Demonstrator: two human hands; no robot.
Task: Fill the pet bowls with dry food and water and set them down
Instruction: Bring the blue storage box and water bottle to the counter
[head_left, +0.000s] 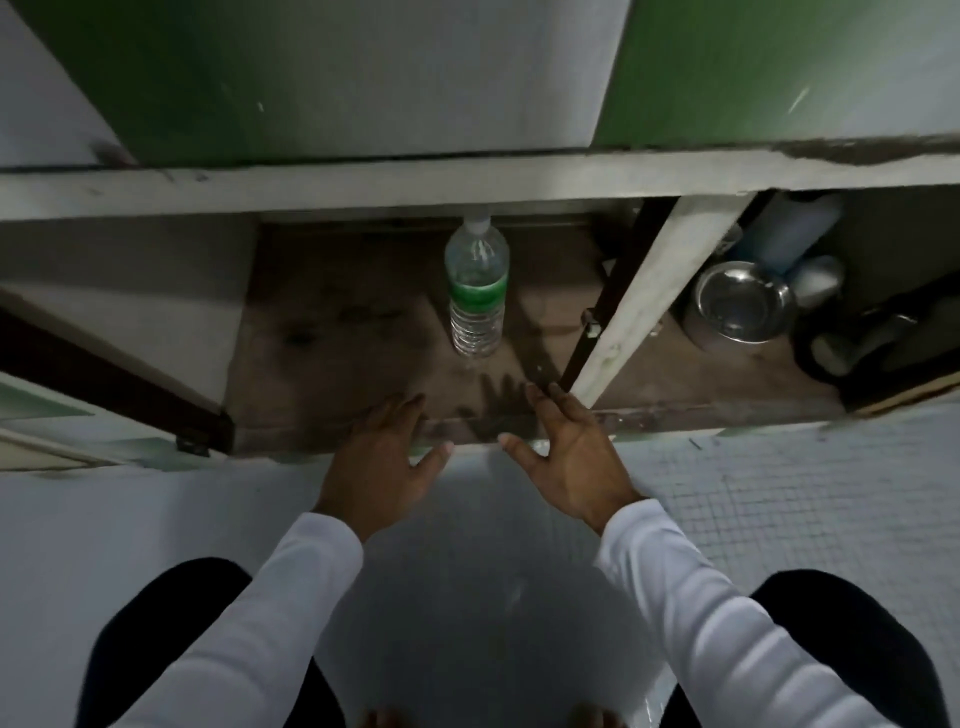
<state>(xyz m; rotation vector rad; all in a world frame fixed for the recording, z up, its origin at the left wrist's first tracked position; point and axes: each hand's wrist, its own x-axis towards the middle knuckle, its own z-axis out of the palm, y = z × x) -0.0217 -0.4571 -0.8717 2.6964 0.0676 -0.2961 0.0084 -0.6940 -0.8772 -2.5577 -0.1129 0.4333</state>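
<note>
1. Both hands, left hand (387, 451) and right hand (566, 451), are held spread, nothing gripped.
2. The water bottle (476, 291) is stood upright inside the cupboard (332, 338); the metal bowl (740, 307) sits in the next compartment.
3. The bottle could easily get knocked over by a rushed reach.

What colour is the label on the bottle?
Green, on the clear bottle; head view.

The water bottle (476, 288) was clear, ribbed plastic with a glossy green label band. The bowl (740, 306) was shiny metal, its inside reflecting dimly. The cabinet floor (343, 332) looked like dark, worn, stained wood with a matt finish. The floor tiles (810, 499) were pale with a fine grid texture. Both sleeves (727, 613) were white ribbed cloth.
</note>
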